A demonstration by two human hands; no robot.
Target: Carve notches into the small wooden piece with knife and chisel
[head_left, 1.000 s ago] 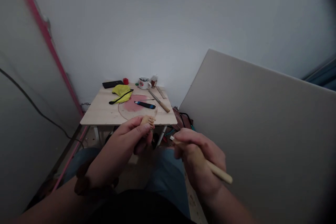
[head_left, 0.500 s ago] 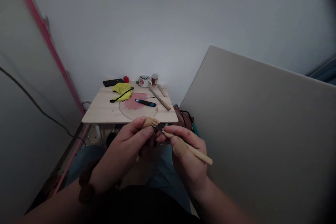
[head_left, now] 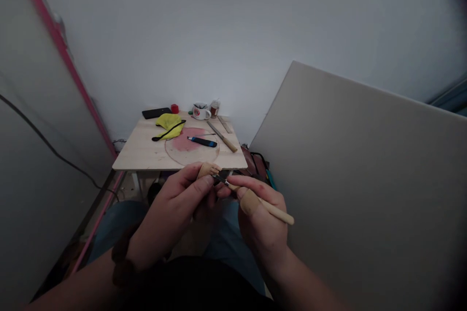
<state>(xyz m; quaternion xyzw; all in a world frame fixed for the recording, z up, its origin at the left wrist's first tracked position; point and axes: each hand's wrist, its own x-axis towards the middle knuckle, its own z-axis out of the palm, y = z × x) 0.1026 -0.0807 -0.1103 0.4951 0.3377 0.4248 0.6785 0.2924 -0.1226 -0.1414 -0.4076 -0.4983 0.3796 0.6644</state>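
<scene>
My left hand (head_left: 182, 193) is closed around a small tan piece, apparently carved wood (head_left: 209, 169), with narrow ridges at its right end. Thumb and fingers pinch it from both sides, hiding part of it. In my right hand (head_left: 263, 221) is a carving knife (head_left: 279, 214) with a slim, pale wooden handle, gripped like a pen. Its short dark blade points left and meets or nearly meets the piece by my left thumb; exact contact I cannot tell. A tan wrap (head_left: 250, 202) covers my right thumb.
Beyond my hands stands a small wooden table (head_left: 136, 155). On it lie a blue-black utility knife (head_left: 202, 142), a wooden-handled file (head_left: 222, 136), a yellow cloth (head_left: 170, 125), a black phone-like object (head_left: 156, 113) and a white mug (head_left: 199, 112). A grey panel (head_left: 346, 155) rises at right.
My right hand and the carving knife handle have shifted very slightly left and up. The left hand keeps its hold on the piece, almost unmoved.
</scene>
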